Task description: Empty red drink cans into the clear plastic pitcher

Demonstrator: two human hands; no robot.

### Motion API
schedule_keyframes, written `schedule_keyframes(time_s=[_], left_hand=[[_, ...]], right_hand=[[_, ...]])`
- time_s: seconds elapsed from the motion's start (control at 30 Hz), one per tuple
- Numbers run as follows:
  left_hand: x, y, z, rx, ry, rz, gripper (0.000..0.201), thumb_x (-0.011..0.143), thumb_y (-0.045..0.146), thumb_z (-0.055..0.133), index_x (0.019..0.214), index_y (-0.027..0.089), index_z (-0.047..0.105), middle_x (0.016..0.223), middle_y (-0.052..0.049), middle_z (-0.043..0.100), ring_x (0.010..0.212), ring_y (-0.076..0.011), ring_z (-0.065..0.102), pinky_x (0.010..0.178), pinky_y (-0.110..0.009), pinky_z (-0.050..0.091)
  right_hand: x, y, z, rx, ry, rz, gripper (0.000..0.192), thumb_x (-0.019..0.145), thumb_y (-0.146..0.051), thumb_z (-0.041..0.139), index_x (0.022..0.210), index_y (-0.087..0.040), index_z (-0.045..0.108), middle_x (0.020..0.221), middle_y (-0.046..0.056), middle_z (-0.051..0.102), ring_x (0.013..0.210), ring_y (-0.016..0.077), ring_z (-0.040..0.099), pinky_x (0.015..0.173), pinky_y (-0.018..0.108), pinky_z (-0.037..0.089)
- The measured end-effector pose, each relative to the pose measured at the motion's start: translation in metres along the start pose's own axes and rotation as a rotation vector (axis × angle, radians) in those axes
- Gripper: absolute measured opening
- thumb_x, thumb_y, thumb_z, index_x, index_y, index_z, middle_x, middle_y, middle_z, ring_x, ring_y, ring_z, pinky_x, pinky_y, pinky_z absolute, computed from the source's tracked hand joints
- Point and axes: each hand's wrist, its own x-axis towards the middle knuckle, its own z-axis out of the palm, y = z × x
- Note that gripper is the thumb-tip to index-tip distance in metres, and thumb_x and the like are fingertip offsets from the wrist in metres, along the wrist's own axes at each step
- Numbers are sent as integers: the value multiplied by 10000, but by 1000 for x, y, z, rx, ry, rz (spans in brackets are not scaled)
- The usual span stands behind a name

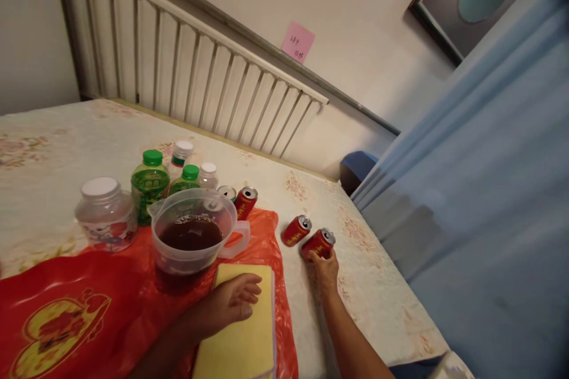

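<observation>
The right hand reaches forward and its fingers touch the near red can, which lies on its side on the table; I cannot tell whether the fingers are closed around it or only rest on it, because the hand covers its lower end. A second can lies just beside it on the left, also on its side, so a grip from the right and from above seems safer than one that pushes between the two. The left hand lies flat with loose, released fingers on a yellow pad, holding nothing. Just beyond this hand stands a jug with dark liquid, on a red bag; a bump from the forearm could spill it, so the left arm is better kept low. Behind the jug stand two green bottles, a jar, two small white-capped bottles and two more cans. The table edge runs near the cans on the right, and a round can could roll over it. There is free surface between the cans and the bag, and more toward the radiator.
</observation>
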Motion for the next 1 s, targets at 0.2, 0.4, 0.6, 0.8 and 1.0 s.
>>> schedule_keyframes(time_s=[0.2, 0.4, 0.6, 0.8, 1.0], left_hand=[[1, -4, -2, 14, -6, -3, 675, 747, 484, 725, 1314, 212, 481, 1263, -130, 579, 1163, -292, 544, 1045, -485, 365], [2, -5, -2, 25, -12, -19, 695, 741, 493, 726, 1319, 202, 472, 1252, -138, 587, 1174, -308, 543, 1044, -490, 367], [1, -2, 0, 49, 5, -36, 678, 747, 482, 719, 1310, 198, 469, 1249, -146, 594, 1179, -322, 545, 1048, -493, 370], [1, -2, 1, 67, 4, -37, 675, 749, 487, 716, 1306, 201, 461, 1249, -144, 595, 1188, -321, 544, 1052, -492, 369], [0, -1, 0, 76, 4, -35, 670, 753, 489, 702, 1302, 193, 456, 1251, -152, 594, 1181, -323, 550, 1046, -494, 373]], right_hand=[[9, 14, 22, -22, 22, -32, 558, 537, -401, 752, 1029, -160, 644, 929, 88, 747, 808, 269, 674, 720, 334, 505], [7, 19, 30, -36, 5, -66, 523, 586, -431, 729, 1020, -155, 639, 935, 102, 748, 808, 270, 682, 722, 334, 508], [4, 18, 30, -70, 14, -93, 475, 596, -420, 728, 989, -171, 636, 923, 96, 745, 811, 269, 681, 739, 330, 504], [6, 19, 32, -84, 13, -112, 459, 603, -437, 716, 973, -180, 630, 902, 86, 745, 798, 268, 681, 726, 328, 504], [8, 23, 33, -88, 0, -123, 482, 612, -441, 709, 1003, -169, 633, 927, 95, 741, 818, 275, 677, 732, 337, 496]])
